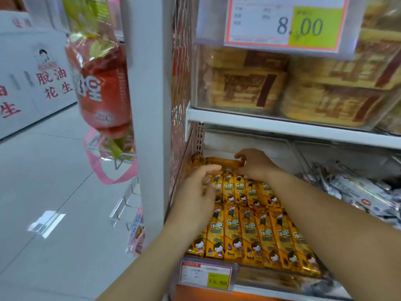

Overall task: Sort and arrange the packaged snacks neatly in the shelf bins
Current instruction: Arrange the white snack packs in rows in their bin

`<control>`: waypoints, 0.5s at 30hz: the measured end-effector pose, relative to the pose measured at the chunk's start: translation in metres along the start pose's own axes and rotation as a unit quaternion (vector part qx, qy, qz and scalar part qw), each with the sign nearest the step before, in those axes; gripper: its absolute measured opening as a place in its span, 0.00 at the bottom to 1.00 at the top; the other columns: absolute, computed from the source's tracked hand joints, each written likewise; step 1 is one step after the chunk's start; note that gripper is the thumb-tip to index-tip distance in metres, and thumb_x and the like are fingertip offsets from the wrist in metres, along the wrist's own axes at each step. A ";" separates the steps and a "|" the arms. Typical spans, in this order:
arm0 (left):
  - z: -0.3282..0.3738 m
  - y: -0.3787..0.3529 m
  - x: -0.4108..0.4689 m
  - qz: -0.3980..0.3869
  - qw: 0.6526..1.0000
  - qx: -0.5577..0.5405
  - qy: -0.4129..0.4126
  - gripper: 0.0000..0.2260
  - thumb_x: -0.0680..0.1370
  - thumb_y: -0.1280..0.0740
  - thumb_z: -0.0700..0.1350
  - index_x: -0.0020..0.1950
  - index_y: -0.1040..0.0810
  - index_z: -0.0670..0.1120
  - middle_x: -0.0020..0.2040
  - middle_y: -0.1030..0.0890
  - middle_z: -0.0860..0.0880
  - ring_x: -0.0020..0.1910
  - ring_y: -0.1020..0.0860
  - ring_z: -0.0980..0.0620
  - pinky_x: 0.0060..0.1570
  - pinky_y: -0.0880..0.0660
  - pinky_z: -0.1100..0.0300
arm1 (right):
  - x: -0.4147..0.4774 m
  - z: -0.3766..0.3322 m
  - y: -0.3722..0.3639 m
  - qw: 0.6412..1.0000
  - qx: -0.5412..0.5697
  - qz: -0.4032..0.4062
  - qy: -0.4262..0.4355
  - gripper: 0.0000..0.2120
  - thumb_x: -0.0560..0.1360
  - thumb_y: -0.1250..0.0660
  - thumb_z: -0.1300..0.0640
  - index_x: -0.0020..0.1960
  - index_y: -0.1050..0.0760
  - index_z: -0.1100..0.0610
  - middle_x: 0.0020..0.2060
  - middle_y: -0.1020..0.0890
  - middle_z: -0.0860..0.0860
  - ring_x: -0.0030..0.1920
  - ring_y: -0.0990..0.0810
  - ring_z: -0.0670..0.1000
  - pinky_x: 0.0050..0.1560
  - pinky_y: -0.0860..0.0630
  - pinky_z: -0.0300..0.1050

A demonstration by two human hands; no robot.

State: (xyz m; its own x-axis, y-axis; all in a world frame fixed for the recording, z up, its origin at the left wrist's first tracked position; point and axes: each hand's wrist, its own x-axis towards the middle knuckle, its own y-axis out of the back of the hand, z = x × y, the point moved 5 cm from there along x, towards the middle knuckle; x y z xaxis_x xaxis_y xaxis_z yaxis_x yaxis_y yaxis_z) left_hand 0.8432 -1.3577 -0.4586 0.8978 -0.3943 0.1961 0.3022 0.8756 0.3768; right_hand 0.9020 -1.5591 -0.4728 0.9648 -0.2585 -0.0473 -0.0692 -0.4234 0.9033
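Observation:
Yellow snack bars lie in two neat rows inside a clear shelf bin at the lower middle. At the back of the bin one yellow bar lies crosswise. My right hand pinches the right end of that bar. Beside the bar's left part, my left hand hovers over the back row, fingers loosely spread, holding nothing I can see.
A bin of silver-wrapped packets sits to the right. Above is a bin of tan packaged cakes with an 8.00 price tag. A white shelf post and a hanging orange snack bag stand to the left; tiled floor beyond.

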 end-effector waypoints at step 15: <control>-0.001 -0.010 0.013 -0.023 0.995 0.095 -0.004 0.15 0.79 0.39 0.36 0.62 0.25 0.51 0.54 0.23 0.56 0.55 0.25 0.59 0.48 0.32 0.72 | -0.111 -0.019 0.022 0.973 -0.177 -0.045 0.141 0.20 0.72 0.29 0.52 0.63 0.27 0.46 0.61 0.26 0.43 0.59 0.26 0.45 0.61 0.28 0.43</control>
State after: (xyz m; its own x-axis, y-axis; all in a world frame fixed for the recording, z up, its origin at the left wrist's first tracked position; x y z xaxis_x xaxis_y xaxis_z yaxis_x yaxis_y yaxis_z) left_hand 0.8517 -1.3712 -0.4604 0.8812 -0.4361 0.1823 0.2763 0.7882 0.5500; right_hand 0.7985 -1.5236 -0.4401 0.9976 0.0362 -0.0591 0.0623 -0.0954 0.9935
